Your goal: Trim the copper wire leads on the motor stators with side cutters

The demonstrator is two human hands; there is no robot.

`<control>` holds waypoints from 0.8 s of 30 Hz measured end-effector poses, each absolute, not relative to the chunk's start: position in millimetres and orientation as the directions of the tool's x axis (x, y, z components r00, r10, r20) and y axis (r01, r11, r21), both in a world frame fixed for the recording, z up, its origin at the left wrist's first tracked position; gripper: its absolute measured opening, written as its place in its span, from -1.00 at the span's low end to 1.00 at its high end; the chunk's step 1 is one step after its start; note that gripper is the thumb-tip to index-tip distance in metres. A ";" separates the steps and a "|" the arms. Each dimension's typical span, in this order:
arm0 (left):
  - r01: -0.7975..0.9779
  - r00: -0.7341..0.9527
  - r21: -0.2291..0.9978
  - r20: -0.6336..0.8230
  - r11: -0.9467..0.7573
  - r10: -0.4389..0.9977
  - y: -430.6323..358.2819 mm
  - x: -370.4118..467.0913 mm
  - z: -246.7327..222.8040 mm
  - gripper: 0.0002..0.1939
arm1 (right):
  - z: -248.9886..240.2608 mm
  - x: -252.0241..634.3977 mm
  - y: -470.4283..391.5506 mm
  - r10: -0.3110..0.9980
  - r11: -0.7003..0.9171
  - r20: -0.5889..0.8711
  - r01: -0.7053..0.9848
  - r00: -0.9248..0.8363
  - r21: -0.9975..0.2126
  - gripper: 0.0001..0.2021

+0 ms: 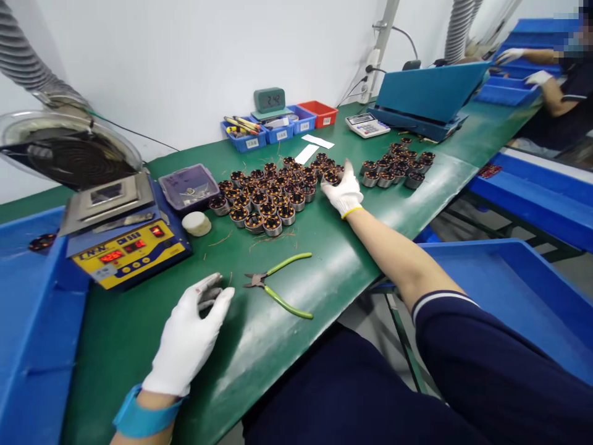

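Observation:
My right hand (345, 193), in a white glove, is closed around a motor stator (330, 178) with copper windings, at the right edge of a large group of similar stators (271, 194). My left hand (192, 330), gloved and wearing a blue wristband (146, 415), hovers low over the green table (259, 371). Its fingers curl loosely with a gap to the thumb, and I see nothing held. Diagonal cutters (278, 284) with green handles lie with jaws apart just right of it. A second cluster of stators (398, 164) stands farther right.
At left are a soldering pot (125, 247) with a lit display, a purple bin (189, 185) and a round white block (196, 224). Small blue bins (245, 142), a red bin (319, 114), a calculator (367, 125) and a blue case (426, 93) line the back. A co-worker (563, 105) sits far right.

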State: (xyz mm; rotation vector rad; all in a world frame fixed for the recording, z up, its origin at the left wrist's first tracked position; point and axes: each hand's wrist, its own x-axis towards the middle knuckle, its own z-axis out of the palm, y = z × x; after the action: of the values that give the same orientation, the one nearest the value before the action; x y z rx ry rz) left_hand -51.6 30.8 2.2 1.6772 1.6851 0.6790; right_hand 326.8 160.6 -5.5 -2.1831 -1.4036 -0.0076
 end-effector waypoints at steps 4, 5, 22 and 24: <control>0.709 0.161 0.700 -0.039 -0.088 0.986 15.0 -47.3 11.6 -0.11 | 1.6 262.7 84.5 0.932 0.046 0.327 0.842 0.157 -0.537 -0.04; 0.713 0.253 0.681 -0.033 -0.164 0.967 10.3 -46.5 14.1 -0.01 | 1.4 243.4 59.8 0.954 0.182 0.299 0.813 -0.010 -0.553 -0.02; 0.726 0.438 0.592 -0.005 -0.350 0.899 -3.1 -27.0 -1.3 -0.18 | -8.2 205.0 -20.1 0.865 0.501 0.191 0.788 -0.463 -0.358 -0.18; 0.695 0.442 0.612 0.049 -0.377 0.896 -3.4 -26.6 -3.1 -0.21 | -6.7 197.8 -22.0 0.866 0.499 0.225 0.760 -0.446 -0.417 -0.43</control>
State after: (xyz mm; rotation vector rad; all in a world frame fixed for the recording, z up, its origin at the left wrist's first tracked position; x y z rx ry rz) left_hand -26.6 -3.4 -3.1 2.1843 1.3329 0.5161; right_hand 197.8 -22.0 -6.7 -1.3462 -2.3397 0.3575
